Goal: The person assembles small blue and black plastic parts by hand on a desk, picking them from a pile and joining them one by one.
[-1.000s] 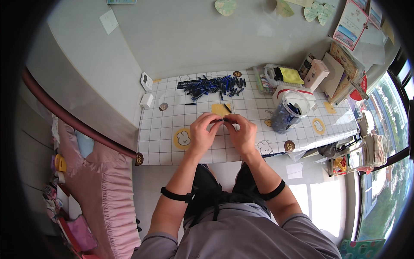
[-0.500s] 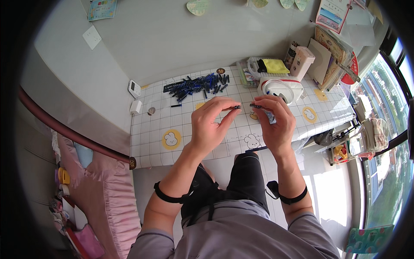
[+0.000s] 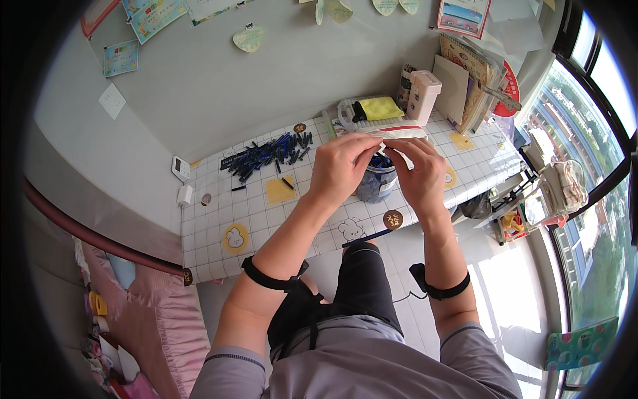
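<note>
My left hand (image 3: 337,166) and my right hand (image 3: 425,171) are raised over the desk with their fingertips pinched close together. Whatever the pinched fingers hold is too small and covered to make out. Just below them stands a clear round tub (image 3: 377,188), partly filled with small dark blue tubes that look like ink cartridges. To the left, a loose pile of similar dark tubes (image 3: 266,156) is spread on the desk. One single tube (image 3: 287,183) lies between the pile and my left hand.
The desk (image 3: 206,243) has a white grid cover. Behind my hands are a plastic case (image 3: 344,118) with a yellow cloth (image 3: 382,108), a pink box (image 3: 423,98) and upright books (image 3: 465,86). A white device (image 3: 180,167) stands at the left edge; a cart (image 3: 515,223) is at the right.
My hands, apart before with a small dark piece in each, have come together at the fingertips. The view has shifted, and the tub now shows beneath them.
</note>
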Demonstrator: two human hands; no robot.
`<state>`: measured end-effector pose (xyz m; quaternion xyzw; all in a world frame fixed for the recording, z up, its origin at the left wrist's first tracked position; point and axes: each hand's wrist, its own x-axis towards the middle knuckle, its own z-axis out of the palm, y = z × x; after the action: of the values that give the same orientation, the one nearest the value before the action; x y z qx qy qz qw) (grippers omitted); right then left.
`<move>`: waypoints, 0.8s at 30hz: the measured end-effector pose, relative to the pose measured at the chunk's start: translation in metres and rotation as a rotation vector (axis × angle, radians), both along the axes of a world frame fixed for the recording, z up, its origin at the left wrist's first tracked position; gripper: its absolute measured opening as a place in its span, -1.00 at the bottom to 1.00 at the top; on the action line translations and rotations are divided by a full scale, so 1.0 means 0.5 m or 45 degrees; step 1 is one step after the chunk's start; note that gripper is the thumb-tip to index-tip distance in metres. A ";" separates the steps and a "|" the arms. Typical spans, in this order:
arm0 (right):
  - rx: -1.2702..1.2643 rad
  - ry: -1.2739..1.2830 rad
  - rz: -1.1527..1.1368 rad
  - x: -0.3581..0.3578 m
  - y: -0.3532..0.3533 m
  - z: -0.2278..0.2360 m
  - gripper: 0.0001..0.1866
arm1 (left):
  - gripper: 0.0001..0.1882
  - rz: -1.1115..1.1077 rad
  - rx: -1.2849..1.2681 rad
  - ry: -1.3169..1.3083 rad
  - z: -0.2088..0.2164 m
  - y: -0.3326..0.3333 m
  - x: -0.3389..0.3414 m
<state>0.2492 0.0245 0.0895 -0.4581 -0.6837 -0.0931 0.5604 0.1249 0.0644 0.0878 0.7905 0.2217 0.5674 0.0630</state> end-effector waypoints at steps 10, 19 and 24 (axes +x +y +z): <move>0.078 -0.048 -0.045 0.002 0.010 -0.009 -0.82 | -0.86 0.204 0.151 0.173 -0.015 0.016 -0.002; 0.090 0.055 0.222 -0.067 -0.007 -0.006 -0.84 | -0.84 0.395 0.052 0.144 -0.031 0.002 -0.092; -0.039 -0.079 0.389 -0.126 0.014 -0.038 -0.79 | -0.80 0.622 -0.114 0.201 -0.066 -0.002 -0.179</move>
<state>0.1859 0.0314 0.0705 -0.3541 -0.7639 -0.0103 0.5394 0.0356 0.0632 0.0550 0.7518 0.4352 0.4920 -0.0584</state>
